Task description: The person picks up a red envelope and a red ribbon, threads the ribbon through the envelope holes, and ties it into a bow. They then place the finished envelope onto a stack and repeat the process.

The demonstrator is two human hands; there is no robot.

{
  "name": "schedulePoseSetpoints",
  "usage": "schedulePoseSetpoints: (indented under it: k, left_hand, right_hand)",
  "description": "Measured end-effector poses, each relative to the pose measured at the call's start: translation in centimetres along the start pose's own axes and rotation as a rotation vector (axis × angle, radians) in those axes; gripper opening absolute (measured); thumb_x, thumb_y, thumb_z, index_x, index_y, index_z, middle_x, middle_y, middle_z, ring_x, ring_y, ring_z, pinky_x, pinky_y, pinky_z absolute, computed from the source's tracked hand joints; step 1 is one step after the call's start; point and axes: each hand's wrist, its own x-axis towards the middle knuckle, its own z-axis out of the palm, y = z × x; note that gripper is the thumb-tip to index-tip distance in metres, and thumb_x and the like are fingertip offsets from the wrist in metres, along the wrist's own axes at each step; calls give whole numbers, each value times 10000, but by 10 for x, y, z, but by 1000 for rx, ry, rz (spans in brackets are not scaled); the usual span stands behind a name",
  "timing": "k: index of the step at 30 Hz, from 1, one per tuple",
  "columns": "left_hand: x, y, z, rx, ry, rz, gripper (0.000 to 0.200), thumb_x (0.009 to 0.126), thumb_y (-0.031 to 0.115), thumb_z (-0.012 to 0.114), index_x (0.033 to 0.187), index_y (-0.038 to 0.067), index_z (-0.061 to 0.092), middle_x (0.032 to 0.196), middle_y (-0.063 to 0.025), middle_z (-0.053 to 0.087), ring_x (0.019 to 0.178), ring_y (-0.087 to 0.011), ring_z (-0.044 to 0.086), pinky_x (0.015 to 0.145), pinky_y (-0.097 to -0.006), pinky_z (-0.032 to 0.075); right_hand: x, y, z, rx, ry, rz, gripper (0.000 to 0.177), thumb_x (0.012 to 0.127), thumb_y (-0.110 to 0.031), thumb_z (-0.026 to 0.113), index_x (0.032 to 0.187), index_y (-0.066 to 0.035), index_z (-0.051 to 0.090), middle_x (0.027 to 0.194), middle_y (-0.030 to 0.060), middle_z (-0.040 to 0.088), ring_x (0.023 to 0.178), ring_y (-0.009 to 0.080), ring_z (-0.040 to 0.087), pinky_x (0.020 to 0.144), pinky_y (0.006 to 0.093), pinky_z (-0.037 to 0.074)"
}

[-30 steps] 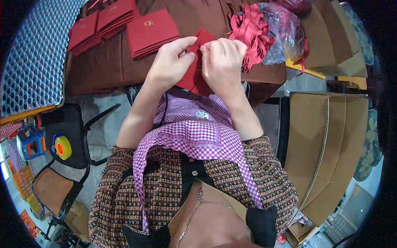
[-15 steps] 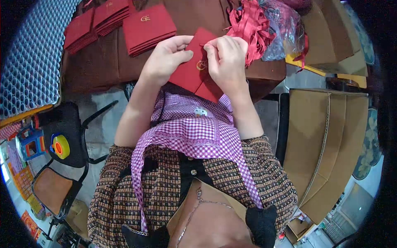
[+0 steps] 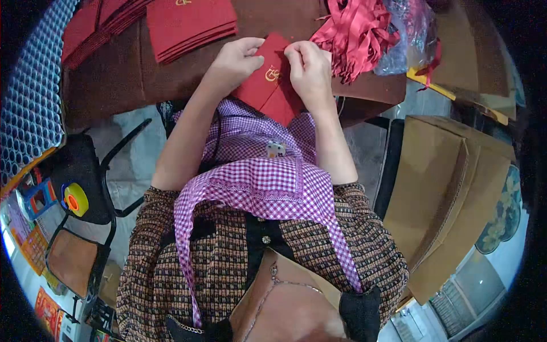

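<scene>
A flat red paper gift bag (image 3: 265,94) with a gold emblem is tilted between my hands, just off the table's near edge. My left hand (image 3: 235,65) grips its upper left edge, thumb on the front and fingers curled behind. At the upper right edge, my right hand (image 3: 310,71) is closed in a pinch against the bag. Its fingertips hide whatever small part they hold there. Just right of that hand lies a heap of red satin ribbons (image 3: 359,40). A stack of matching red bags (image 3: 191,25) rests to the left of my left hand.
More red bags (image 3: 97,28) are piled farther left on the brown-covered table (image 3: 114,94). Clear plastic wrapping (image 3: 401,43) lies beyond the ribbons. A cardboard box (image 3: 439,199) stands to my right. To my left is a black chair (image 3: 85,171) with rolls of tape (image 3: 75,199).
The head view has shifted, so the table and stacks appear higher. Both hands still hold the bag, whose emblem shows more fully. A small red piece at my right fingertips no longer shows clearly.
</scene>
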Motion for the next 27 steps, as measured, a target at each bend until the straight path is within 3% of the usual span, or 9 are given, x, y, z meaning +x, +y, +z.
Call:
schedulePoseSetpoints:
  k: [1, 4, 8, 11, 13, 16, 20, 22, 27]
  left_hand:
    - [-1, 1, 2, 120, 69, 81, 399, 804, 27, 598, 1193, -41, 538, 1092, -180, 625, 1001, -222, 608, 836, -297, 492]
    - [0, 1, 2, 199, 116, 50, 397, 800, 37, 606, 1182, -50, 539, 1081, -210, 627, 1014, -252, 614, 843, -299, 491]
    - [4, -6, -1, 89, 63, 8, 388, 797, 35, 606, 1169, -56, 544, 1074, -212, 632, 1013, -229, 614, 851, -299, 490]
    - [2, -6, -2, -1, 26, 5, 369, 793, 25, 606, 1152, -46, 561, 976, -120, 652, 886, -148, 611, 766, -268, 489]
    - [1, -3, -5, 31, -5, 44, 342, 795, 18, 600, 1133, -31, 578, 803, 0, 572, 713, -75, 512, 648, -235, 445]
    - [0, 0, -4, 70, 0, 52, 319, 799, 16, 596, 1115, -23, 589, 728, 46, 445, 651, -62, 409, 595, -218, 389]
    - [1, -1, -3, 44, -1, 13, 321, 799, 25, 601, 1115, -29, 584, 724, 35, 456, 669, -64, 422, 613, -220, 393]
    - [3, -6, -6, 156, -32, 12, 341, 831, 6, 574, 1169, -35, 545, 938, -13, 623, 846, -58, 556, 727, -224, 474]
    - [0, 2, -1, 156, 8, 35, 350, 831, 3, 583, 1176, -37, 537, 967, -44, 621, 867, -82, 566, 750, -233, 479]
  right_hand:
    - [2, 1, 1, 2, 20, -8, 84, 810, -97, 608, 777, -19, 606, 759, 101, 631, 702, 271, 610, 628, 361, 447]
    - [11, 17, 4, 76, -5, 56, 73, 826, -57, 577, 812, 14, 585, 812, 139, 630, 733, 291, 617, 643, 352, 482]
    - [13, 43, 8, -73, -46, -47, 58, 828, -65, 579, 834, -8, 581, 842, 111, 631, 802, 282, 604, 729, 366, 460]
    - [14, 54, 1, -177, -29, -76, 47, 827, -78, 584, 843, -33, 582, 872, 87, 631, 860, 266, 587, 780, 368, 424]
    - [15, 62, -5, -157, -16, -68, 49, 823, -81, 589, 850, -40, 589, 869, 85, 630, 853, 259, 587, 766, 365, 421]
    - [19, 55, -9, -77, -13, -36, 45, 820, -70, 587, 842, -31, 594, 841, 90, 631, 812, 264, 593, 734, 364, 434]
    - [18, 14, -7, -33, -38, -81, 36, 795, -66, 616, 803, -35, 600, 801, 83, 622, 774, 261, 587, 713, 362, 421]
    - [14, 1, 1, -48, -45, -123, 52, 781, -83, 640, 781, -55, 596, 777, 73, 609, 763, 250, 573, 719, 356, 388]
    - [9, 0, 11, -158, -45, -106, 66, 779, -89, 644, 767, -59, 586, 752, 67, 596, 749, 248, 562, 703, 364, 373]
